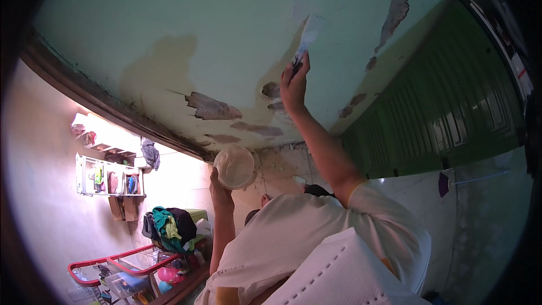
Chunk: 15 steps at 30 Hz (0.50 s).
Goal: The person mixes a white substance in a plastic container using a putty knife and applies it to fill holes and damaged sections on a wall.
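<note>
My raised right hand (295,87) grips a putty knife (308,35) by its dark handle. Its wide blade, smeared white, lies against the pale green wall (226,28). Lower down, my left hand (221,191) is wrapped round the side of a round white tub (253,170) with whitish paste inside. Between the two hands the wall shows bare, peeled patches, among them a jagged one (212,107) and a small dark hollow (271,90). A long peeled strip (394,14) is farther right.
A green ribbed door (440,90) stands at the right. Dark wooden trim (96,93) edges the wall on the left. Beyond it are a red-rimmed rack (110,260), a pile of clothes (169,227) and a white shelf (110,175). Light tiles (282,164) lie below.
</note>
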Tool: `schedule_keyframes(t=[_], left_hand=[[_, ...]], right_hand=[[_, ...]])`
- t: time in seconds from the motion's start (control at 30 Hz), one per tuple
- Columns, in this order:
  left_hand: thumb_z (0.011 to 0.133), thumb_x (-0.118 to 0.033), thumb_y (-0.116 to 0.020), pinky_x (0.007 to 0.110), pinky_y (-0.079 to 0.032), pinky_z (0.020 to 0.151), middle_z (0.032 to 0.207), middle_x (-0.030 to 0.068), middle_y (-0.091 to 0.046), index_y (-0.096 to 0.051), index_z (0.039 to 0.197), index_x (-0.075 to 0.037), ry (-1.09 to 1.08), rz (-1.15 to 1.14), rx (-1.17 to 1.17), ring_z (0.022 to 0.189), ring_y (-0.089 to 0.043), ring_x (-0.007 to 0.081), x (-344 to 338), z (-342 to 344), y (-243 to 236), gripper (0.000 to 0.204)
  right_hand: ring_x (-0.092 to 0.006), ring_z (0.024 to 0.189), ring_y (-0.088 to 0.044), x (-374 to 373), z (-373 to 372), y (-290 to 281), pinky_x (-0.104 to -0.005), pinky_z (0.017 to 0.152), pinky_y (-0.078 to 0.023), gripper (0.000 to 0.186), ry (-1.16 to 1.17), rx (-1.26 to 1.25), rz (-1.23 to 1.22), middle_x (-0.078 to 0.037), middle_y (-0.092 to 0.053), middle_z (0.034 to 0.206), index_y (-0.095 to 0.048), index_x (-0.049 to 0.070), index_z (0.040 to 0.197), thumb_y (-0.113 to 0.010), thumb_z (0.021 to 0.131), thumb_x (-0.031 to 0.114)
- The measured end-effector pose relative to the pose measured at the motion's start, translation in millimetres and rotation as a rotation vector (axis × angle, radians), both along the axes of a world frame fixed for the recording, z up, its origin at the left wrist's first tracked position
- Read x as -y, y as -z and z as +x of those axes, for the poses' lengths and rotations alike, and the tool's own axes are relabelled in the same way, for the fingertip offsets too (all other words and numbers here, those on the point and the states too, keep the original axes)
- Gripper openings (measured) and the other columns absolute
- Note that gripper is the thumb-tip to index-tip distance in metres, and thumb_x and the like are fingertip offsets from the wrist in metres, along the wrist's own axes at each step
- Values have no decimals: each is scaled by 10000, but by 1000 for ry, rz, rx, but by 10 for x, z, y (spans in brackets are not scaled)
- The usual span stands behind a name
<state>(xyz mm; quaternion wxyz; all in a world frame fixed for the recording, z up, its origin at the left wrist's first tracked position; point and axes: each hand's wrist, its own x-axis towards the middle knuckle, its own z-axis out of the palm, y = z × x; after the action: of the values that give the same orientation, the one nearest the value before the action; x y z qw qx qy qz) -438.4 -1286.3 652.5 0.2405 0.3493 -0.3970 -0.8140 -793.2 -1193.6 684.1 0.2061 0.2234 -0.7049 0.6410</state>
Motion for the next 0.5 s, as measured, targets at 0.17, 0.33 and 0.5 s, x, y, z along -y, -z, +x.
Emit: schedule_keyframes(t=[0.17, 0.33, 0.5], left_hand=[[1037, -470, -496, 376, -486, 1030, 1400, 120, -551, -464, 1436, -18, 8, 8, -7, 1284, -552, 230, -2, -61, 10, 604], [1038, -471, -496, 378, -485, 1029, 1410, 119, -539, -454, 1445, -19, 28, 21, -56, 1296, -539, 227, 46, -106, 16, 610], [1029, -474, -515, 379, -483, 1034, 1405, 124, -543, -455, 1441, -11, 28, 11, 5, 1292, -543, 233, 67, -99, -51, 622]], right_hand=[[-291, 789, -641, 125, -10, 160, -415, 747, -526, 611, 44, -87, 100, -200, -618, 1029, -113, -11, 1529, -453, 1077, 218], [-343, 1006, -637, -2, 215, 176, -414, 861, -517, 602, 74, -247, 157, -259, -566, 1236, -147, -40, 1521, -460, 1074, 213], [-383, 1303, -523, -185, -90, -519, -410, 1033, -465, 592, 126, -309, 172, -302, -416, 1482, -194, -23, 1535, -474, 1067, 209]])
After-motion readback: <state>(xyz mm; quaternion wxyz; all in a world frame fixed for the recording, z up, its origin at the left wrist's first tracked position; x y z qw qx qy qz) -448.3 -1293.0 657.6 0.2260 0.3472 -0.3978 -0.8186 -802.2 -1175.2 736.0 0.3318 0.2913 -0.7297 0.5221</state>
